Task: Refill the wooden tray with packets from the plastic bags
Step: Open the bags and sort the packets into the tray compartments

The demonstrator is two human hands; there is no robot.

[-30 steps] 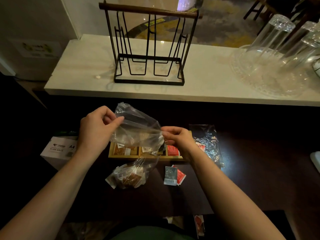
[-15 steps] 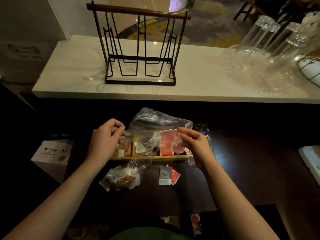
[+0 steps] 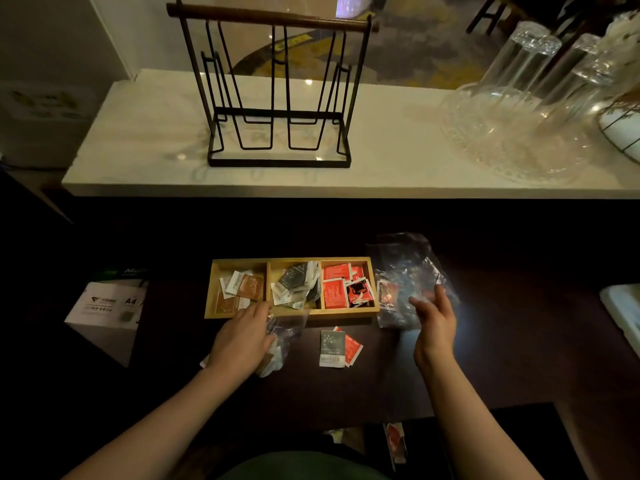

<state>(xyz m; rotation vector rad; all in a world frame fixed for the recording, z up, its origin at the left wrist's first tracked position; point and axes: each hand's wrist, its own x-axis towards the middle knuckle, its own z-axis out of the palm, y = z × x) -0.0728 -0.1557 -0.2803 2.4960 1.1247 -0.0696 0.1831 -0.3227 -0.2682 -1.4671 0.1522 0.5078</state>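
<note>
A wooden tray (image 3: 294,260) with three compartments lies on the dark table: brown and white packets on the left, grey and white in the middle, red on the right. My left hand (image 3: 242,337) is closed over a plastic bag of brown packets (image 3: 282,341) just in front of the tray's left end. Right of the tray, my right hand (image 3: 434,318) pinches a crumpled clear plastic bag (image 3: 408,271) that rests on the table. A loose grey packet (image 3: 332,346) and a red packet (image 3: 354,350) lie in front of the tray.
A black wire rack (image 3: 277,98) with a wooden bar stands on the white counter (image 3: 138,150) behind the table. Upturned glasses (image 3: 519,98) stand at its right. An A4 paper box (image 3: 107,306) sits to the left, a white object (image 3: 623,313) at the right edge.
The clear bag that both hands held over the tray has gone right and down to the table with my right hand. My left hand let it go and dropped onto the bag of brown packets.
</note>
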